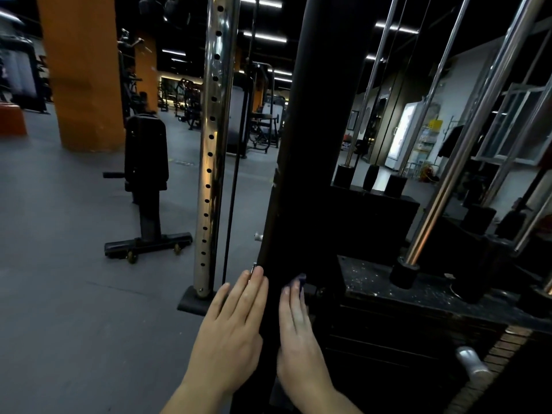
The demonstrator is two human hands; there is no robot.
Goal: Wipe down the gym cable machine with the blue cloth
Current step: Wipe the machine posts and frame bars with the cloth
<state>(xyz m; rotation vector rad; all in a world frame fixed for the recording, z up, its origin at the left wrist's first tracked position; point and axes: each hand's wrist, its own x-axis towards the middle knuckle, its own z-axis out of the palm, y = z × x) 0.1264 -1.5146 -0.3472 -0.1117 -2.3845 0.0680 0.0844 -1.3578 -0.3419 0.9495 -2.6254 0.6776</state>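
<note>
6 o'clock: left hand (230,321) flat on cable machine upright (316,144), empty; right hand (298,333) flat too, fingers straight, pressing blue cloth (299,282) against it.

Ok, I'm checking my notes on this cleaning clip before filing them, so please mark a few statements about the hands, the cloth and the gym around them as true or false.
1. The blue cloth lies under the fingers of the right hand, against the black upright. True.
2. The left hand is curled round the chrome post. False: it lies flat, fingers straight, on the black upright's edge; the chrome post stands to its left, untouched.
3. A black bench stands on the floor left of the chrome post. True.
4. The pillar behind the bench is blue. False: it is orange.
</note>
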